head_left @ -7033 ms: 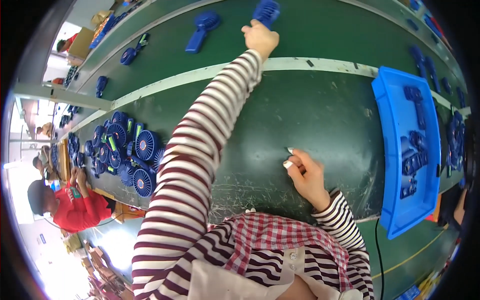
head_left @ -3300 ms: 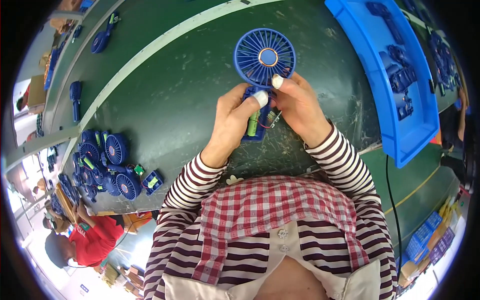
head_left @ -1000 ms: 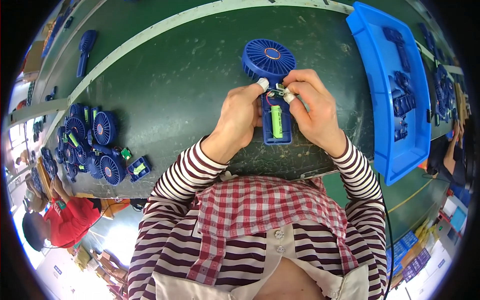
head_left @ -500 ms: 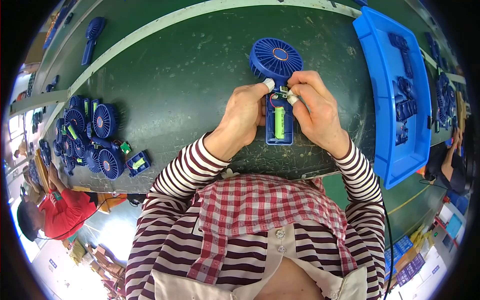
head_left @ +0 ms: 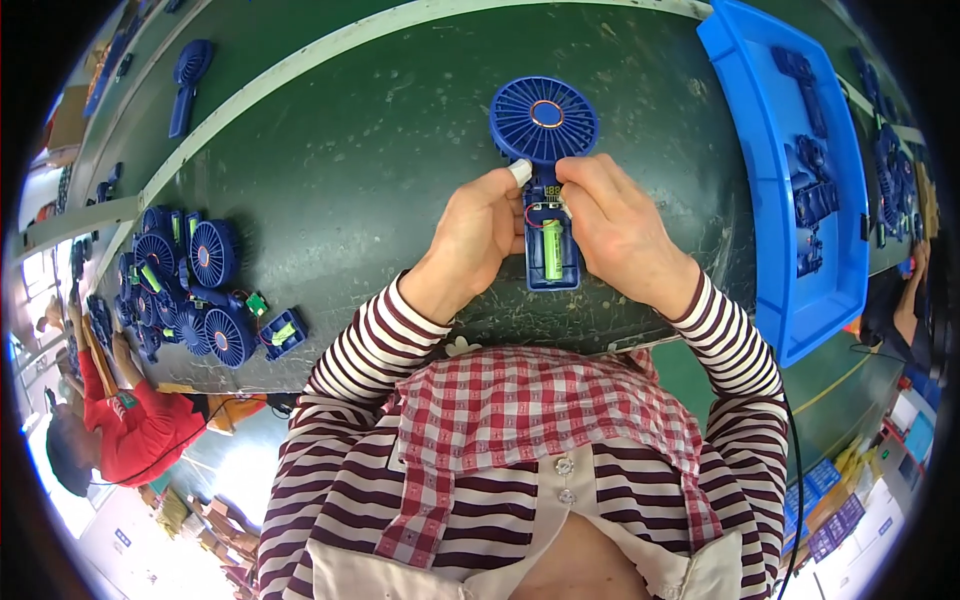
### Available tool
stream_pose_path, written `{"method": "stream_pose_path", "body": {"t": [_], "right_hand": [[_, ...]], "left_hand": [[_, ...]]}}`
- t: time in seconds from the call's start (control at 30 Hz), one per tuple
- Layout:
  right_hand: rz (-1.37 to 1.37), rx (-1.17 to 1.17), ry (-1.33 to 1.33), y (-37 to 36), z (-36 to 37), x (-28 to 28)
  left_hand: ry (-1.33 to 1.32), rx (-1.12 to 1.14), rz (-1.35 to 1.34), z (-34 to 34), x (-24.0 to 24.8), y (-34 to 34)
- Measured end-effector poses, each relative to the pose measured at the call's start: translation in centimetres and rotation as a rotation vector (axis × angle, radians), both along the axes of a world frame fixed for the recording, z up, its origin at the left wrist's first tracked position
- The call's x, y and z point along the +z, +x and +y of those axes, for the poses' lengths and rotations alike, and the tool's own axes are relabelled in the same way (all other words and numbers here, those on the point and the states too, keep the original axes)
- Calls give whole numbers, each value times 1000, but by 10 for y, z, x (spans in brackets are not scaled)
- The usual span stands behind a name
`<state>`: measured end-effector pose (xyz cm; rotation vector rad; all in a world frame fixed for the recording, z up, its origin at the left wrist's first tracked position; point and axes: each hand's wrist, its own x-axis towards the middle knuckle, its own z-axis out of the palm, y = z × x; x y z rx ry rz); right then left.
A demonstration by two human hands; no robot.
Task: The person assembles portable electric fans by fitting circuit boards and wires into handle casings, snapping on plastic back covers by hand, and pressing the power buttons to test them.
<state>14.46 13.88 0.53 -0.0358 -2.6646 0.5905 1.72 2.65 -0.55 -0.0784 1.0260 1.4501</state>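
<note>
Left grip (head_left: 474, 230) and right grip (head_left: 622, 228) pinch a ribbed, round-headed blue plastic fan (head_left: 545, 128).

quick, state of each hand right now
Left hand: closed on the blue handheld fan.
Right hand: closed at the fan's right side; whether it pinches anything is hidden.

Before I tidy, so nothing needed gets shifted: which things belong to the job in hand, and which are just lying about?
Job in hand:
blue fan, in left hand, right hand touching
green cell in its open handle

Lying about, seemingly:
fan heap, left
blue tray, right
separate fan, upper left
</note>
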Motion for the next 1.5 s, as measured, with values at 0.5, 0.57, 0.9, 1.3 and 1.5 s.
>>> {"method": "stream_pose_path", "body": {"t": [0.5,0.57,0.9,1.3,1.5], "right_hand": [[32,-14,9,1,-1,-9],[22,-66,9,3,-1,-8],[-66,-170,-133,7,5,-10],[-95,-160,-159,10,5,-9],[-39,-125,-123,7,4,-18]], "left_hand": [[21,-215,234,-5,-13,0],[5,-213,230,-4,-11,1],[64,-181,96,1,-12,-1],[78,-228,111,-5,-11,0],[-128,-229,182,1,-3,4]]}}
